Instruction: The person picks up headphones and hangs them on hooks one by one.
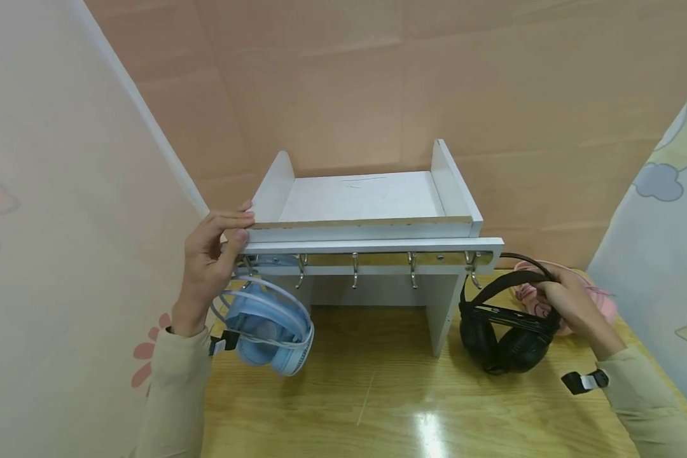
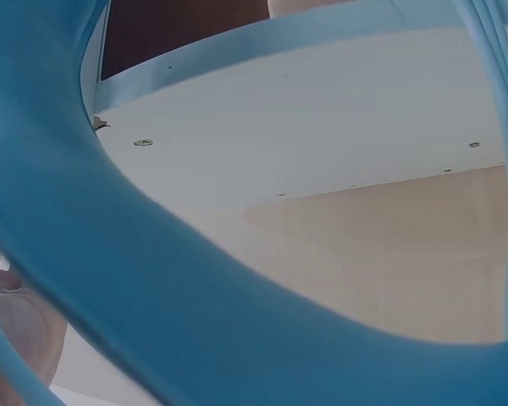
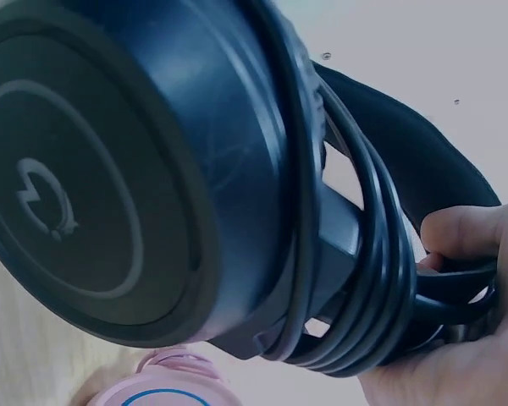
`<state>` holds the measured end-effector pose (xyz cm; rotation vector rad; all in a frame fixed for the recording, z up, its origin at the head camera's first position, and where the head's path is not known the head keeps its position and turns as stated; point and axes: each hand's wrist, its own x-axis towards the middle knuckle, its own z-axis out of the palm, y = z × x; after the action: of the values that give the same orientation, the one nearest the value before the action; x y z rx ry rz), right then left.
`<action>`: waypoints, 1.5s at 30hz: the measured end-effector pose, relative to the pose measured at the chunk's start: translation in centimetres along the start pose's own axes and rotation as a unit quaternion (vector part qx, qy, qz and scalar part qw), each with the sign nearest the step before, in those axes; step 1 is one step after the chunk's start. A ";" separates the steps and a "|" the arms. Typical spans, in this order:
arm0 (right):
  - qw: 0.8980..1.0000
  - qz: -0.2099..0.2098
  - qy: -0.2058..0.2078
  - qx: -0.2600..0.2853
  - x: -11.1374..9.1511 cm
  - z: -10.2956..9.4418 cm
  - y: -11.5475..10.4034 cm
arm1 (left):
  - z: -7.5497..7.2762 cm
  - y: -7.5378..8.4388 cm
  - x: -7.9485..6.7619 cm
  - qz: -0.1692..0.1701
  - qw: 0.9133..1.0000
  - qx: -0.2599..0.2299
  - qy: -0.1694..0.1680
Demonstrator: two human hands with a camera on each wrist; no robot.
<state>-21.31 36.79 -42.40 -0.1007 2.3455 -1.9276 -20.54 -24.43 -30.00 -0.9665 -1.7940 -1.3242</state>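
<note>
1. The right hand [image 1: 569, 299] reaches in from the lower right, forearm slanting up and inward, with the beige sleeve [image 1: 644, 394] ending short of the wrist. Its grip is clamped on the headband of the black over-ear headphones [image 1: 518, 348]; in the right wrist view, the thumb lies along the top of the band, with fingers folded beneath it.
2. The black over-ear headphones hang from that hand above the bench [image 1: 332, 381], earcups downward, to the right of the white shelf unit [image 1: 360, 197]. Their black cable [image 3: 381, 254] is wound in several loops beside one earcup. The headband is near the rightmost metal hook [image 1: 474, 275]; whether they touch, I cannot tell.
3. The left hand [image 1: 208, 261] is raised at the shelf unit's front left corner, its forearm rising nearly upright. Its grip is closed on that corner, fingers laid across the upper edge and thumb lower down, against the end of the front hook rail [image 1: 372, 245].
4. Below the left hand, the light blue headphones [image 1: 260, 324] hang at the left end of the rail, by the leftmost hook, earcups low and a pale cable wrapped about them.
5. The pink headphones [image 1: 603, 305] lie on the bench at the right, behind the right hand and partly hidden by it.
6. Five metal hooks line the rail, and brown paper [image 1: 343, 83] covers the wall behind.
</note>
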 end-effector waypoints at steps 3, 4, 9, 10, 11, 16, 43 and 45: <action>1.000 -0.004 0.002 0.018 -0.4 -0.2 0.3 | 0.1 0.0 0.2 0.001 1.000 -0.003 -0.002; 1.000 -0.012 0.012 -0.004 -0.5 -0.2 0.4 | 0.2 -0.1 0.2 0.001 1.000 -0.003 -0.004; 0.983 -0.040 0.074 -0.162 -1.1 -0.2 0.6 | 0.3 -0.2 0.4 -0.002 1.000 -0.003 -0.008; 0.982 -0.038 0.077 -0.171 -1.2 -0.2 0.6 | 0.4 -0.2 0.3 -0.002 1.000 -0.001 -0.009; 0.980 -0.037 0.078 -0.177 -1.3 -0.1 0.5 | 0.3 -0.2 0.3 -0.003 1.000 0.000 -0.009; 0.979 -0.040 0.077 -0.182 -1.8 0.3 -0.1 | 0.2 -0.2 0.2 -0.007 1.000 0.005 -0.010; 0.974 -0.108 0.137 -0.146 -5.8 2.3 -2.8 | 0.4 -0.2 0.1 -0.010 1.000 0.008 -0.003; 0.973 -0.126 0.144 -0.127 -6.0 2.5 -2.9 | 0.3 -0.2 0.0 -0.011 1.000 0.008 -0.003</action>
<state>-15.10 34.53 -39.79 -0.1567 2.8937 -1.8372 -20.76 -24.12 -30.12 -0.9470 -1.8219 -1.3196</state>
